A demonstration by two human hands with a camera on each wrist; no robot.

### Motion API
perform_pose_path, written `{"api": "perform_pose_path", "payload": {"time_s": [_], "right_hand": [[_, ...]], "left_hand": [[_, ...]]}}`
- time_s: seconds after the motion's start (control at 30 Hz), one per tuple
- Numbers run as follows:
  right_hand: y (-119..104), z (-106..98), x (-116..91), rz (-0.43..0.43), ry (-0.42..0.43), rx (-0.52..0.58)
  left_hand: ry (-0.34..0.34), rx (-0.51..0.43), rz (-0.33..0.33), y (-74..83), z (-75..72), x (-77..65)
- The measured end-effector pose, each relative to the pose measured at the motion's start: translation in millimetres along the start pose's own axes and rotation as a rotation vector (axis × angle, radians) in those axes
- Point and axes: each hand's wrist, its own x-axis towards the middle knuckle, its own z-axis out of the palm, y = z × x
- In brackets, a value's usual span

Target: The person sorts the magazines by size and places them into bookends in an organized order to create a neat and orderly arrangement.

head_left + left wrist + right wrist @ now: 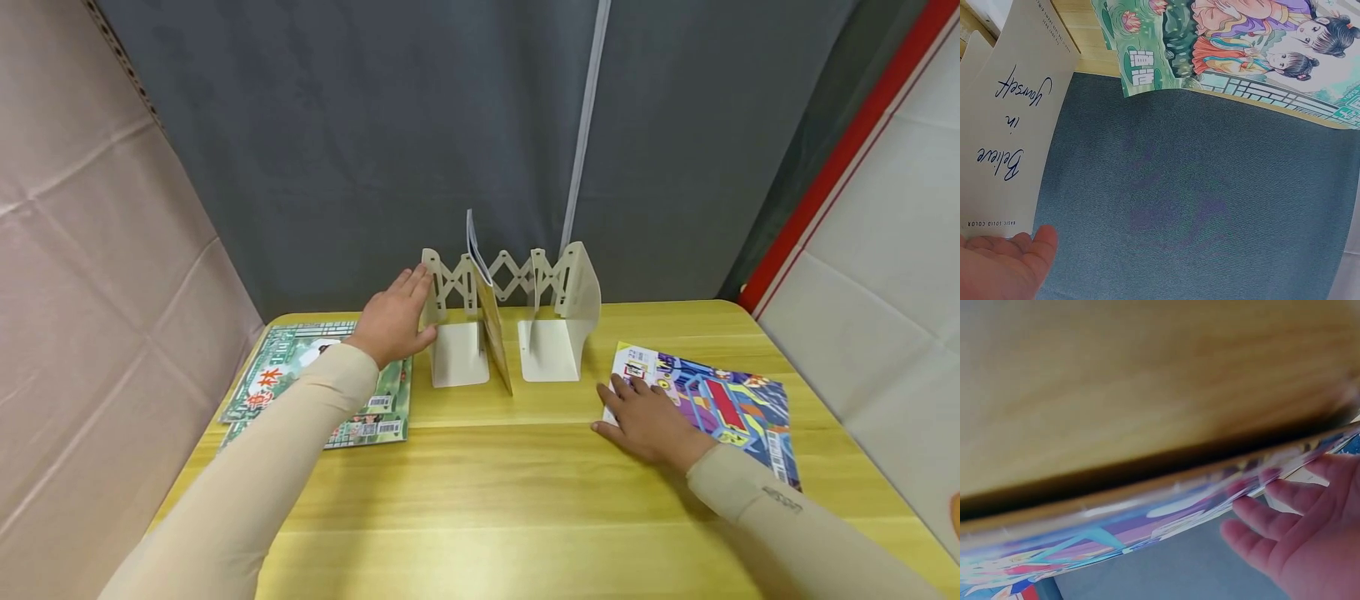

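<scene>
A cream-coloured expandable bookend (583, 293) with criss-cross links stands at the back of the table. One thin magazine (492, 329) stands upright and slightly slanted inside it. My left hand (393, 321), fingers extended, touches the bookend's left end panel; in the left wrist view that panel (1029, 119) carries the words "Believe in Yourself". On the right, a colourful purple-and-blue magazine (731, 404) lies flat, and my right hand (651, 423) rests on its left edge with loosely spread fingers. In the right wrist view the magazine (1166, 512) appears edge-on by the fingertips.
Green illustrated magazines (300, 358) lie overlapping on the left of the wooden table (480, 500), partly under the left forearm. A dark grey curtain (360, 150) hangs right behind the table. Pale cloth walls flank both sides.
</scene>
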Motion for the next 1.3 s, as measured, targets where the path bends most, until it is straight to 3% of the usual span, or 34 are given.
{"api": "perform_pose_path", "payload": {"time_s": [0.47, 0.73, 1.0, 1.3], "right_hand": [[10, -1, 2, -0.107, 0.032, 0.009], [7, -7, 4, -0.073, -0.004, 0.032], [10, -3, 10, -0.103, 0.061, 0.033], [13, -5, 10, -0.138, 0.079, 0.035]], "left_hand": [[0.010, -0.014, 0.002, 0.0, 0.4, 0.7], [0.002, -0.021, -0.001, -1.3, 0.7, 1.6], [-0.016, -0.031, -0.015, -0.1, 1.5, 0.9], [0.000, -0.039, -0.010, 0.4, 0.3, 0.1]]}}
